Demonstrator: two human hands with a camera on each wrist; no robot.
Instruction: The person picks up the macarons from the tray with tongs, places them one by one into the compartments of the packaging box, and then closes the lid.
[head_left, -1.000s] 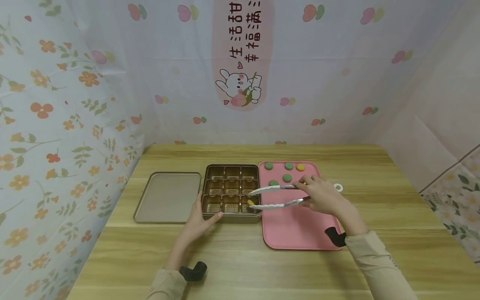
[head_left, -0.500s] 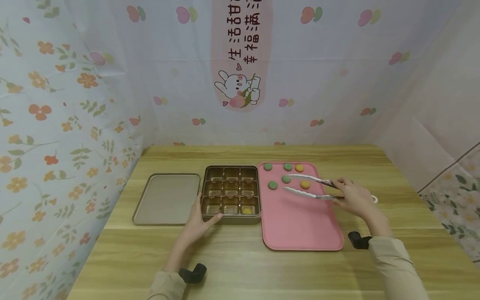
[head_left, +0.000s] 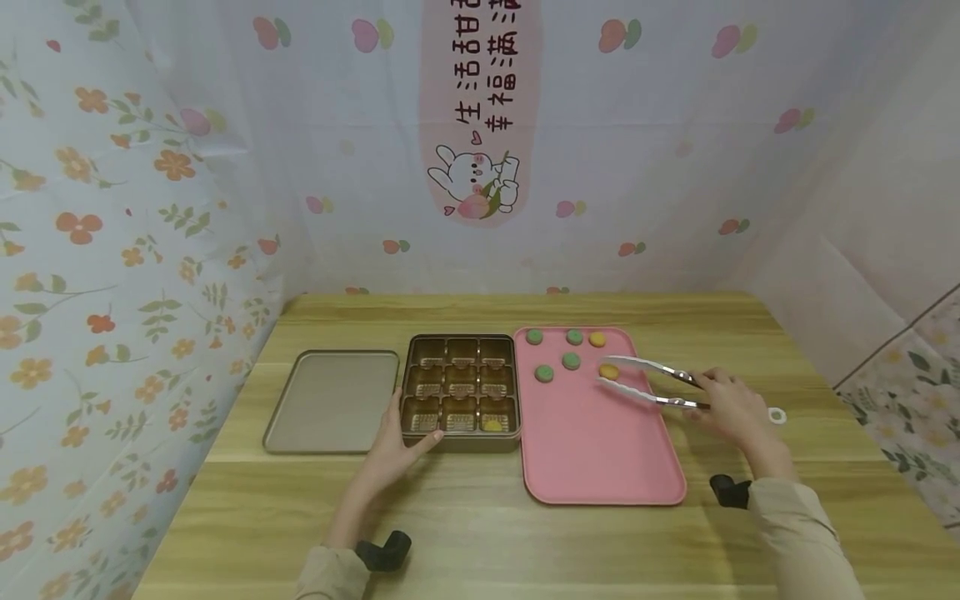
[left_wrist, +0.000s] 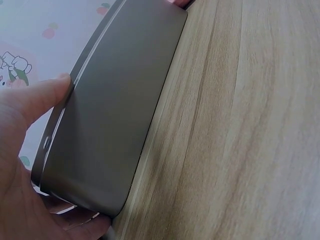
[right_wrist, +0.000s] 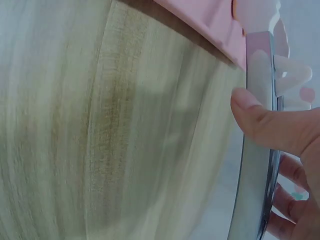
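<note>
- Wooden table (head_left: 600, 550) under everything; printed rabbit curtain (head_left: 476, 179) behind, floral curtain (head_left: 97, 275) on left side.
- Rimmed metal lid (head_left: 330, 400), flat, just left of box; left hand's fingers sit in the narrow gap between.
- Around the yellow macaron (head_left: 608, 372) at the tongs: four green macarons (head_left: 571, 361) to its left and farther back, second yellow one (head_left: 597, 339) near back rim.
- Tongs (head_left: 670, 402) cross tray's right edge, arms spread, tips either side of that yellow macaron; contact unclear.
- Pink tray (head_left: 600, 458), right of box, edges about touching; all six macarons above lie on its back part.
- Nine-compartment metal box (head_left: 472, 443): yellow piece (head_left: 492, 426) in front-right compartment.
- Left hand (head_left: 393, 442) grips box's front-left corner, thumb on front rim, fingers wrapped round the side, thumb well apart from them.
- Right hand (head_left: 731, 408) holds tongs' handles, thumb one side, bent fingers the other, partly closed.
</note>
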